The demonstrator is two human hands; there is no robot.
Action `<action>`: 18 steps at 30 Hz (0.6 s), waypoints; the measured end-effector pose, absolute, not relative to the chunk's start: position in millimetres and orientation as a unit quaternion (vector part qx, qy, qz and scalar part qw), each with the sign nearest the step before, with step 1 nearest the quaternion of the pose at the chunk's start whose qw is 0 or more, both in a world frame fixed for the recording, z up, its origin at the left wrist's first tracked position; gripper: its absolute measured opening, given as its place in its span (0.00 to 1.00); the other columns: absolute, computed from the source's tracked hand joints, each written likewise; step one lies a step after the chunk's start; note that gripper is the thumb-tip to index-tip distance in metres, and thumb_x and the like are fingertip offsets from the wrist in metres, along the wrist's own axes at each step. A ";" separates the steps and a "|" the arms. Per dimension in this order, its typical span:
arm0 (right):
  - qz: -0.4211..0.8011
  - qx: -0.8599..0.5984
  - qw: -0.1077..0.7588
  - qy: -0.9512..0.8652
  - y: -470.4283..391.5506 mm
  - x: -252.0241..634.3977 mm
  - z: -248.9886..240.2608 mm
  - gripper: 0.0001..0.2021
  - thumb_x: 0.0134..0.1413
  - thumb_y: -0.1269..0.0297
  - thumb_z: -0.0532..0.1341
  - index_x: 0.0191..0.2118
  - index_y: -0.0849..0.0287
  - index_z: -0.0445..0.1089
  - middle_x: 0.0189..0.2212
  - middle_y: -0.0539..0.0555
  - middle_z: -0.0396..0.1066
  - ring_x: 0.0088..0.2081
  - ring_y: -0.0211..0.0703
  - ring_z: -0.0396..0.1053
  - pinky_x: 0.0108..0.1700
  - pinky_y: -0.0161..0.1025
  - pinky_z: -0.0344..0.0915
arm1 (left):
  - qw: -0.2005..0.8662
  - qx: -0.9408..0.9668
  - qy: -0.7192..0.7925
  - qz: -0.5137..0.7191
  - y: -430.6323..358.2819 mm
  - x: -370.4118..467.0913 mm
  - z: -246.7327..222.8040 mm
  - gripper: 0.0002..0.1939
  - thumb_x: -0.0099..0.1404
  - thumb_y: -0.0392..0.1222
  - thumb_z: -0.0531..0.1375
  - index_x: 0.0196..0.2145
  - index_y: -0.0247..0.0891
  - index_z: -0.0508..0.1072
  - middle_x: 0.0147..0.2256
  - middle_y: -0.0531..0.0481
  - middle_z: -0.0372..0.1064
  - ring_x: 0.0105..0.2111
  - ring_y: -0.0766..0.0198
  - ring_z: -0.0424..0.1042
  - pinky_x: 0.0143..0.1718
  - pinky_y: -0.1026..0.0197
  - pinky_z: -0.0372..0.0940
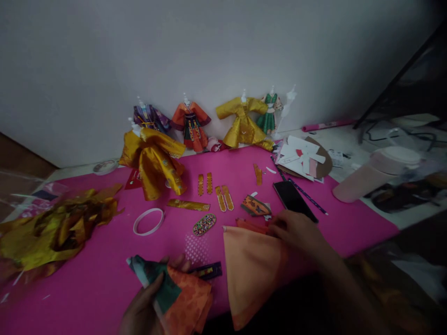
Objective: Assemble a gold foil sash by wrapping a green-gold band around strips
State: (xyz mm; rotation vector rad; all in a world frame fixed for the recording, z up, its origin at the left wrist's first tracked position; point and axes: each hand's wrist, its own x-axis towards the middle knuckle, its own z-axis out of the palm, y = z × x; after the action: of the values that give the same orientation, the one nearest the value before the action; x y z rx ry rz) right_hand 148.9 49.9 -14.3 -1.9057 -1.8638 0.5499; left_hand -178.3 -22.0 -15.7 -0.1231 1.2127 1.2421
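My left hand (150,298) is closed around a folded green and orange doll garment (186,295), its thumb lying across the green part. Beyond those fingers a dark patterned strip (209,271) sticks out to the right; whether the hand grips it I cannot tell. My right hand (289,228) has its fingers pinched at the upper edge of an orange cloth piece (254,265), which hangs over the front of the pink table cover. A redder bit of fabric (249,226) lies by the right fingertips. Just beyond is a patterned orange and grey piece (256,204).
Dressed doll stands line the wall, a yellow-robed one (153,158) nearest. Yellow scraps (59,228) heap up at the left. Gold strips (188,204), a sequined oval (204,224) and a white ring (148,221) lie mid-table. A phone (293,197) and a pink bottle (370,174) are at right.
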 end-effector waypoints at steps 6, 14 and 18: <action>0.172 -0.684 0.083 -0.704 22.5 150.7 -30.7 0.06 0.52 0.64 0.61 0.28 0.56 0.74 0.31 0.54 0.74 0.33 0.49 0.71 0.31 0.39 0.57 | 0.645 -0.070 0.537 0.539 -15.6 -173.0 -9.7 0.16 0.59 0.29 0.56 0.44 0.38 0.75 0.39 0.40 0.80 0.37 0.47 0.80 0.45 0.41 0.71; 0.134 -0.648 0.216 -0.717 -7.4 112.6 -19.9 0.04 0.48 0.72 0.59 0.26 0.56 0.66 0.26 0.50 0.69 0.30 0.42 0.68 0.31 0.37 0.60 | 0.675 -0.066 0.505 0.535 -15.9 -176.6 -15.5 0.17 0.55 0.33 0.62 0.44 0.43 0.76 0.38 0.48 0.80 0.43 0.46 0.78 0.44 0.48 0.73; 0.192 -0.567 0.247 -0.762 -31.8 74.4 -24.8 0.07 0.45 0.77 0.57 0.27 0.58 0.67 0.29 0.52 0.71 0.32 0.42 0.69 0.34 0.37 0.63 | 0.675 -0.081 0.526 0.511 -17.0 -181.3 -17.0 0.20 0.54 0.35 0.64 0.45 0.44 0.75 0.35 0.48 0.81 0.43 0.41 0.77 0.43 0.45 0.74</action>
State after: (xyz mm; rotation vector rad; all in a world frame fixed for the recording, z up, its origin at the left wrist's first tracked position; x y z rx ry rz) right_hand 74.4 -31.8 -24.8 -1.5460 -2.0788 0.5240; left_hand -181.3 -17.0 -17.0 -0.1834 1.1842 1.1500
